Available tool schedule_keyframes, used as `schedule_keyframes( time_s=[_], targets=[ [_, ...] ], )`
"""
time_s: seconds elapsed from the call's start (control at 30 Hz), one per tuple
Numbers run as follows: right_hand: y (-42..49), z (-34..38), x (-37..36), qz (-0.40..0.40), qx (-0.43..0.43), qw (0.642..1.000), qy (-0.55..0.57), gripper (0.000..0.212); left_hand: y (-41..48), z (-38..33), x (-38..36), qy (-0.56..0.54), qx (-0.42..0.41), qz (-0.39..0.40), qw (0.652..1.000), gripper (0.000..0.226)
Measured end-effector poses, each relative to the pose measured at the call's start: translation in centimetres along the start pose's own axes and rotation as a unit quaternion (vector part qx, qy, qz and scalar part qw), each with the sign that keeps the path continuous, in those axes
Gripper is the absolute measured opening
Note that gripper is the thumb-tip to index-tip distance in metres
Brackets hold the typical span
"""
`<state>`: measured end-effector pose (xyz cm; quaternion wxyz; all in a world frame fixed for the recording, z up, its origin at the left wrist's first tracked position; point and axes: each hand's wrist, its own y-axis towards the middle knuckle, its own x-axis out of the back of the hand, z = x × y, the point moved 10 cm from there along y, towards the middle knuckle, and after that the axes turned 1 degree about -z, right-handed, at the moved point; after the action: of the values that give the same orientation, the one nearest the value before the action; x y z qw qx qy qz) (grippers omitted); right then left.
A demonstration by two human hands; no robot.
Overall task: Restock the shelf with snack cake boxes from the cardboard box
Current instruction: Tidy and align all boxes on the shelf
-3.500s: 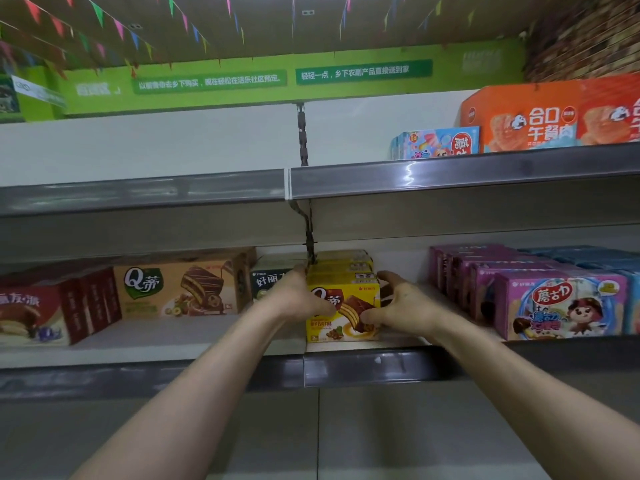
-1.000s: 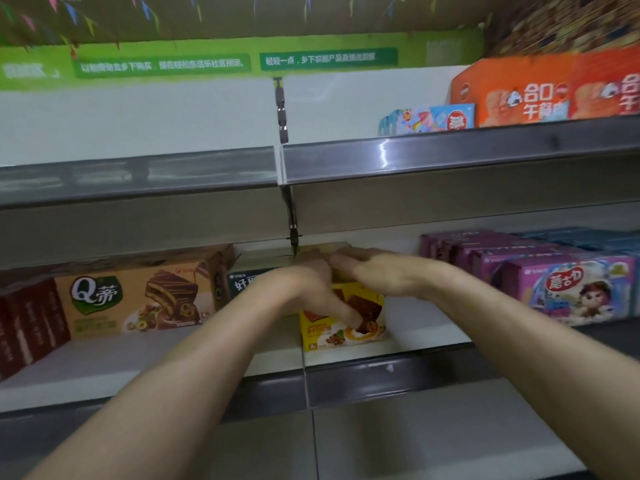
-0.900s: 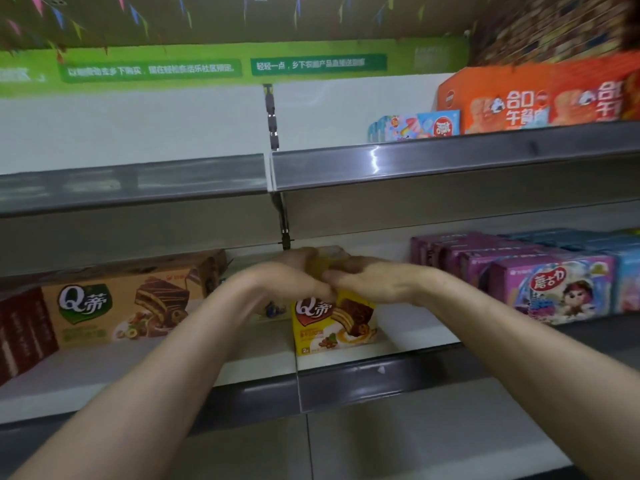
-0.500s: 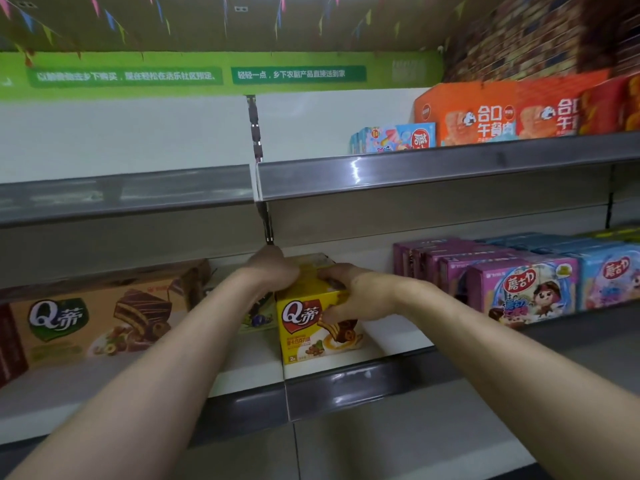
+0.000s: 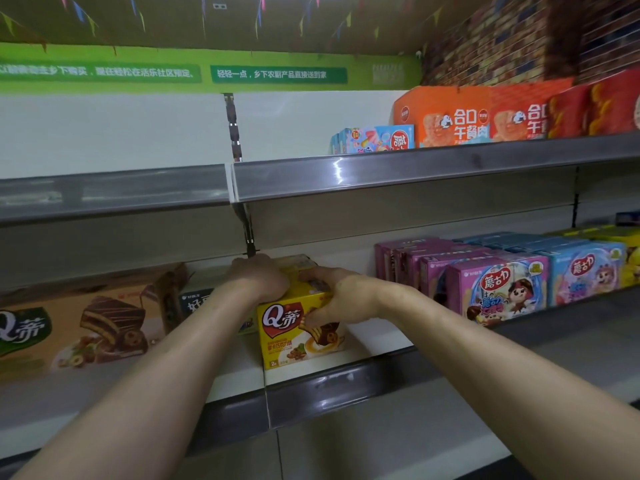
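Note:
A yellow snack cake box point(image 5: 294, 337) with a red heart logo stands upright at the front edge of the middle shelf point(image 5: 346, 386). More yellow boxes point(image 5: 298, 262) are lined up behind it. My left hand point(image 5: 258, 278) lies over the box's top left corner with its fingers curled out of sight behind it. My right hand point(image 5: 341, 294) grips the top right corner, fingers over the top and thumb down the front face. The cardboard box is not in view.
A wide brown cake box point(image 5: 86, 327) sits to the left, and a dark box point(image 5: 197, 303) is half hidden by my left forearm. Purple boxes point(image 5: 495, 289) and blue boxes point(image 5: 585, 271) fill the right. Orange boxes point(image 5: 457, 116) stand on the upper shelf point(image 5: 415, 171).
My hands met above the yellow box a second ago; they have spread to its two top corners. The box stays in place and the view has swung slightly right.

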<state>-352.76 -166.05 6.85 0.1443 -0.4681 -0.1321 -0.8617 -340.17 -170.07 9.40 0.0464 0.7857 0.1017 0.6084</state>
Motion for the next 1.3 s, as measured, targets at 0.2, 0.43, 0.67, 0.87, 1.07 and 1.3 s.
schedule_keyframes(
  time_s=[0.2,0.43,0.67,0.87,1.07,1.3],
  targets=[
    [0.1,0.0,-0.1,-0.004,0.004,1.000,0.018,0.083,-0.1,-0.1,0.1,-0.032,-0.018,-0.008,0.999,0.015],
    [0.5,-0.1,-0.1,-0.004,-0.002,0.999,0.033,0.086,-0.3,1.9,0.6,-0.158,-0.011,-0.018,0.987,0.025],
    [0.1,-0.4,0.1,-0.009,-0.013,0.999,0.049,0.081,-2.0,2.3,0.7,-0.171,-0.022,-0.010,0.985,0.033],
    [0.2,0.7,-0.2,-0.024,0.008,0.996,-0.091,0.088,-5.1,1.6,-1.2,-0.085,-0.119,0.164,0.976,0.089],
    [0.2,1.3,-0.4,-0.011,0.029,0.988,-0.149,0.084,-5.5,1.3,-2.0,-0.061,-0.106,0.106,0.987,0.097],
    [-0.6,2.3,2.3,-0.023,0.035,0.995,-0.088,0.061,-6.5,4.8,1.2,-0.014,-0.046,0.093,0.995,0.091]
  ],
)
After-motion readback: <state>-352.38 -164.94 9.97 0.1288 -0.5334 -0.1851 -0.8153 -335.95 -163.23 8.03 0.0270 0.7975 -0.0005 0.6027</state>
